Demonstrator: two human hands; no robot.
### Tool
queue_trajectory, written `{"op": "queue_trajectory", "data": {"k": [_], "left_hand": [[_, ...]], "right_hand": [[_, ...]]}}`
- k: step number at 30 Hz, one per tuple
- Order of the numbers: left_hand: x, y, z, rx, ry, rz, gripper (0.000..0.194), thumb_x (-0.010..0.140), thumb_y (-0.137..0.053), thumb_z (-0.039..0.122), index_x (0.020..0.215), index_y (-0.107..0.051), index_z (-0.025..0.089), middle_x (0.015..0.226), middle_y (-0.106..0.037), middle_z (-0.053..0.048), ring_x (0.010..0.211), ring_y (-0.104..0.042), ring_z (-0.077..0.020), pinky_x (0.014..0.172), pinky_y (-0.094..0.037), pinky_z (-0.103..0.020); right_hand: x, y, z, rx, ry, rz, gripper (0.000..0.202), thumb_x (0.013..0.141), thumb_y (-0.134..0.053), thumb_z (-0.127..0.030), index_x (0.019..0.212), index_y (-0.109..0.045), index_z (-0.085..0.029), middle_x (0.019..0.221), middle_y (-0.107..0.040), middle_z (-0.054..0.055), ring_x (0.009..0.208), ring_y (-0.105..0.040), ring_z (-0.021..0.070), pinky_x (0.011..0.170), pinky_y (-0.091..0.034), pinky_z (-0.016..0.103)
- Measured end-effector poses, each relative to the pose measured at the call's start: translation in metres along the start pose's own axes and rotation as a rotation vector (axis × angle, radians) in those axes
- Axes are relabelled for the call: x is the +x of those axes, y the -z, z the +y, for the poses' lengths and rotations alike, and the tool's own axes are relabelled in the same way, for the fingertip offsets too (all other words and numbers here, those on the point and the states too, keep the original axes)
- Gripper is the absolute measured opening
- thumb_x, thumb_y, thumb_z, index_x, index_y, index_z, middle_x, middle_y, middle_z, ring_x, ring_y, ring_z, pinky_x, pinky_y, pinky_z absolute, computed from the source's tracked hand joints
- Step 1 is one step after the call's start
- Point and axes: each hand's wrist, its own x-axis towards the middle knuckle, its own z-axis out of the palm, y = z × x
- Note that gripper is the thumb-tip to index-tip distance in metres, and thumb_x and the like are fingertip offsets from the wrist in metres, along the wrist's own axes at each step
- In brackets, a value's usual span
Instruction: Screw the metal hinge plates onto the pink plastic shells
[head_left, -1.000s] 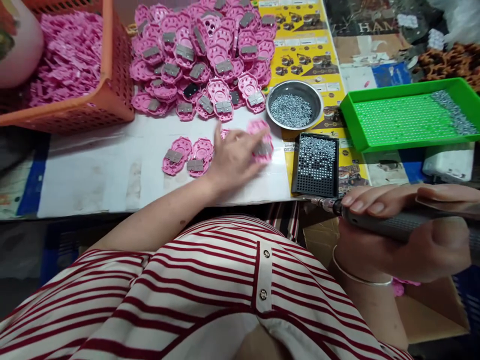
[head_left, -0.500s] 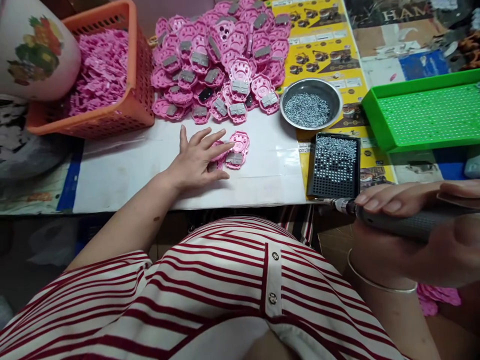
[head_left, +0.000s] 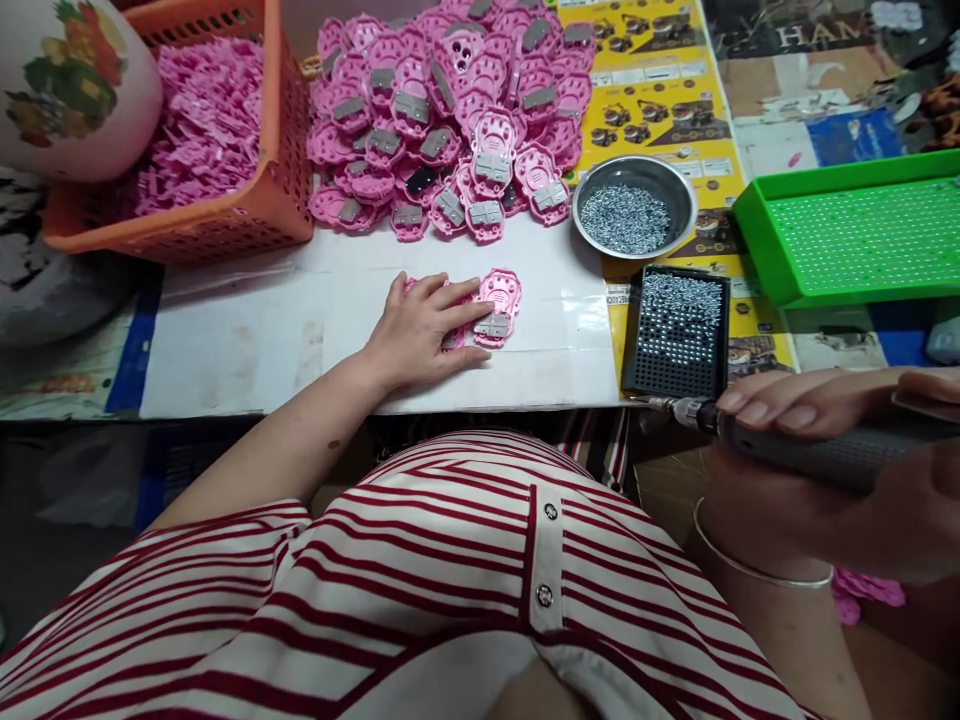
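Observation:
My left hand (head_left: 431, 332) lies spread over pink plastic pieces on the white board (head_left: 337, 385); its fingertips touch the left side of a pink piece with a grey metal block (head_left: 498, 308). The other pieces are mostly hidden under the hand. In my right hand (head_left: 810, 470) is a grey electric screwdriver (head_left: 817, 450), its tip pointing left near the bottom edge of a black perforated tray (head_left: 677, 335) of small screws. Behind that tray stands a metal bowl (head_left: 634, 208) of screws.
A heap of similar pink pieces (head_left: 450, 120) lies at the back. An orange basket (head_left: 289, 130) of small pink parts stands at the left, beside a white container with a fruit print (head_left: 82, 90). At the right is a green tray (head_left: 772, 240).
My left hand has come down and slid right, its fingers nearer together over the pink pieces. The view has shifted slightly. My right hand still holds the screwdriver.

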Motion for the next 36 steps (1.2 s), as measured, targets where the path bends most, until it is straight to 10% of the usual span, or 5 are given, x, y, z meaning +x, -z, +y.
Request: {"op": "queue_trajectory", "data": {"k": [5,11,23,36], "left_hand": [[0.004,-0.008,0.035,-0.024,-0.077,0.001,0.060,0.087,-0.062,0.065,0.141,-0.055,0.039,0.158,-0.043,-0.002,0.142,-0.036,-0.0398,0.114,-0.016,-0.072],[0.008,-0.012,0.065,-0.016,-0.126,-0.022,0.065,0.082,-0.064,0.070,0.140,-0.055,0.040,0.157,-0.044,-0.003,0.143,-0.036,-0.0425,0.112,-0.005,-0.080],[0.029,0.007,0.080,-0.078,-0.156,0.028,0.022,0.089,-0.070,0.042,0.108,-0.077,0.034,0.152,-0.051,-0.003,0.147,-0.030,-0.0415,0.114,0.002,-0.080],[0.033,-0.006,0.085,-0.029,-0.239,0.123,0.016,0.092,-0.062,0.031,0.101,-0.076,0.032,0.140,-0.062,0.000,0.137,-0.045,-0.0333,0.120,-0.009,-0.074]], "right_hand": [[-0.002,-0.004,-0.004,0.034,0.102,-0.075,0.013,0.081,-0.059,-0.031,0.082,-0.071,-0.027,0.063,-0.058,-0.003,0.054,-0.054,0.0089,0.052,-0.048,0.031],[-0.005,-0.004,-0.010,-0.121,-0.007,-0.037,0.029,0.077,-0.059,-0.050,0.064,-0.054,-0.024,0.056,-0.044,-0.004,0.050,-0.049,0.0112,0.050,-0.045,0.034],[0.000,-0.006,-0.012,-0.083,0.066,-0.017,0.028,0.073,-0.057,-0.040,0.054,-0.048,-0.022,0.049,-0.040,-0.004,0.044,-0.049,0.0100,0.044,-0.046,0.030],[0.004,-0.015,-0.007,-0.038,0.075,-0.117,0.028,0.078,-0.063,-0.042,0.061,-0.055,-0.021,0.054,-0.048,-0.005,0.047,-0.054,0.0082,0.047,-0.051,0.026]]}}
